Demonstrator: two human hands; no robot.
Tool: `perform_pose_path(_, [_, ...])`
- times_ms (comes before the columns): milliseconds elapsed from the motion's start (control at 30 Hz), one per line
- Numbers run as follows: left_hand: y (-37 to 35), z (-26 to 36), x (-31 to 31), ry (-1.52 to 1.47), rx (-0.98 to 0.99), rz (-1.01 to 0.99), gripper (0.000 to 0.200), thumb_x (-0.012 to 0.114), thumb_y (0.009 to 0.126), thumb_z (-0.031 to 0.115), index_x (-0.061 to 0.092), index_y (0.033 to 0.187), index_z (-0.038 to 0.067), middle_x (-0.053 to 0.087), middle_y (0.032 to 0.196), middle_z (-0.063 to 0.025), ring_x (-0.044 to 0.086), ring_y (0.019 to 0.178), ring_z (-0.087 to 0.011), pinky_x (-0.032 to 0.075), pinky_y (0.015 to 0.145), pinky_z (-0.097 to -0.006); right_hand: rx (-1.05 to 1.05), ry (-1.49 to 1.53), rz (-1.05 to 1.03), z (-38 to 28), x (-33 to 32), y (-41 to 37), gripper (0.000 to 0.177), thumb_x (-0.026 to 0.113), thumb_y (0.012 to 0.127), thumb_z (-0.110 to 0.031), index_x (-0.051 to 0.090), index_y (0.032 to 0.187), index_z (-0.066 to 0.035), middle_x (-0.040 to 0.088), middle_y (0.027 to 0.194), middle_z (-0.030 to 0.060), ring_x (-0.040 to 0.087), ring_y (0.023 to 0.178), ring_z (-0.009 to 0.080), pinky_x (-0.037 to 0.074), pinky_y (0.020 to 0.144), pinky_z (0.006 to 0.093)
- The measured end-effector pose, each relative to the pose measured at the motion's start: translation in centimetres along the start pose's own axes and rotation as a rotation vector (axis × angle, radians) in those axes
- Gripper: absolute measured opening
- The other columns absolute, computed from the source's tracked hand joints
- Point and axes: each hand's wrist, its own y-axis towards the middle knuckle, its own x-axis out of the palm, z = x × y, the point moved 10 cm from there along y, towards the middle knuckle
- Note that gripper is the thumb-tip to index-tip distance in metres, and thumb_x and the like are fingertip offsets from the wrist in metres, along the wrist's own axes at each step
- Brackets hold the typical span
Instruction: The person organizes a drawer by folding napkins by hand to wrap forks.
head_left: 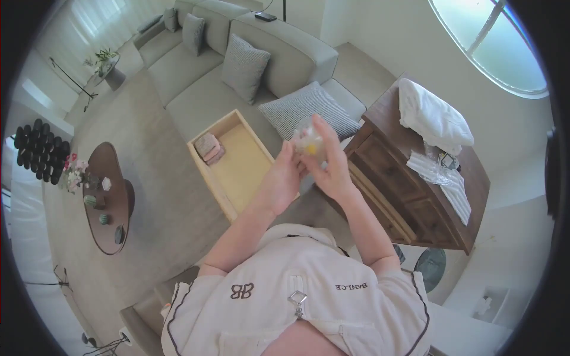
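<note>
Both hands meet in front of my chest around a small clear plastic package with white and yellow showing inside. My left hand has its fingers pressed against the package's lower left side. My right hand wraps round its right side, fingers pointing up. Just left of and below the hands, a pale wooden drawer rests against the sofa, with a folded pinkish-grey cloth bundle in its far left corner.
A dark wooden dresser stands at the right, carrying a white folded garment, a striped cloth and clear plastic wrapping. Behind is a grey sofa with cushions. An oval brown table with plants is at the left.
</note>
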Motion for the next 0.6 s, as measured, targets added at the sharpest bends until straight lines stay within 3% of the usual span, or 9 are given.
perform_pose_path(67, [-0.2, 0.3, -0.7, 0.131, 0.021, 0.024, 0.061, 0.038, 0.091, 0.054, 0.033, 0.138, 0.016, 0.040, 0.136, 0.0047, 0.037, 0.122, -0.0079, 0.028, 0.098, -0.0276, 0.286, 0.252, 0.104, 2.4, -1.0, -0.2, 0.052, 0.055, 0.086, -0.018, 0.037, 0.134, -0.007, 0.042, 0.131, 0.0091, 0.042, 0.111, 0.0193, 0.036, 0.092, 0.0310])
perform_pose_path(100, [-0.2, 0.3, -1.1, 0.161, 0.027, 0.034, 0.061, 0.041, 0.090, 0.054, 0.033, 0.138, 0.017, 0.039, 0.136, 0.0062, 0.035, 0.122, -0.0064, 0.027, 0.097, -0.0271, 0.358, 0.316, 0.125, 3.0, -1.0, -0.3, 0.051, 0.055, 0.086, -0.021, 0.039, 0.133, -0.008, 0.045, 0.128, 0.0074, 0.045, 0.106, 0.0165, 0.039, 0.087, 0.0282])
perform_pose_path(167, [-0.2, 1.2, -2.9, 0.158, 0.151, 0.185, 0.057, 0.046, 0.091, 0.043, 0.031, 0.139, 0.016, 0.032, 0.139, 0.0048, 0.032, 0.125, -0.0093, 0.025, 0.102, -0.0282, 0.518, 0.725, 0.119, 4.2, 0.4, -0.7, 0.055, 0.059, 0.085, -0.034, 0.041, 0.131, -0.010, 0.048, 0.126, 0.0058, 0.051, 0.105, 0.0156, 0.046, 0.080, 0.0248])
perform_pose_path(200, [-0.2, 1.4, -3.5, 0.156, 0.182, 0.229, 0.056, 0.047, 0.091, 0.040, 0.031, 0.139, 0.016, 0.030, 0.140, 0.0045, 0.032, 0.126, -0.0100, 0.024, 0.103, -0.0285, 0.560, 0.831, 0.113, 4.4, 1.3, -0.9, 0.056, 0.060, 0.085, -0.037, 0.041, 0.131, -0.010, 0.049, 0.125, 0.0053, 0.053, 0.104, 0.0154, 0.048, 0.078, 0.0239])
perform_pose_path(300, [0.5, 1.1, -4.1, -0.084, 0.195, 0.310, 0.060, 0.050, 0.089, 0.047, 0.033, 0.135, 0.012, 0.044, 0.122, 0.0018, 0.045, 0.109, -0.0100, 0.039, 0.090, -0.0270, 0.505, 0.843, 0.093, 4.0, 3.7, -1.1, 0.049, 0.057, 0.087, -0.031, 0.043, 0.127, -0.007, 0.046, 0.129, 0.0059, 0.048, 0.112, 0.0168, 0.043, 0.088, 0.0293])
perform_pose_path(367, [0.6, 1.0, -3.7, -0.259, 0.165, 0.356, 0.047, 0.053, 0.088, 0.040, 0.043, 0.126, 0.014, 0.051, 0.116, -0.0008, 0.051, 0.103, -0.0129, 0.042, 0.088, -0.0275, 0.197, 0.231, 0.116, 0.9, 2.5, -0.2, 0.045, 0.049, 0.087, -0.017, 0.042, 0.129, -0.004, 0.043, 0.132, 0.0130, 0.040, 0.122, 0.0253, 0.034, 0.100, 0.0368])
perform_pose_path(400, [0.6, 1.0, -3.6, -0.306, 0.161, 0.373, 0.044, 0.054, 0.088, 0.038, 0.045, 0.124, 0.014, 0.053, 0.114, -0.0014, 0.052, 0.102, -0.0136, 0.043, 0.088, -0.0277, 0.118, 0.083, 0.114, 0.0, 2.7, -0.1, 0.044, 0.047, 0.087, -0.014, 0.041, 0.130, -0.003, 0.042, 0.133, 0.0148, 0.038, 0.124, 0.0275, 0.032, 0.103, 0.0387])
perform_pose_path(467, [0.7, 0.7, -3.5, -0.348, 0.139, 0.382, 0.038, 0.057, 0.087, 0.035, 0.049, 0.117, 0.014, 0.054, 0.108, -0.0031, 0.054, 0.097, -0.0147, 0.045, 0.085, -0.0271, -0.040, -0.253, 0.180, -1.5, 2.3, -0.3, 0.040, 0.041, 0.092, -0.025, 0.046, 0.125, -0.002, 0.043, 0.129, 0.0156, 0.041, 0.120, 0.0291, 0.035, 0.099, 0.0403])
perform_pose_path(600, [0.3, -0.3, -4.8, -0.420, 0.086, 0.497, 0.024, 0.052, 0.089, 0.030, 0.053, 0.106, 0.013, 0.057, 0.099, -0.0041, 0.057, 0.088, -0.0155, 0.048, 0.077, -0.0272, -0.034, -0.214, 0.080, -0.6, 3.6, -1.1, 0.061, 0.037, 0.092, -0.049, 0.043, 0.128, 0.000, 0.043, 0.128, 0.0187, 0.038, 0.122, 0.0307, 0.034, 0.102, 0.0432])
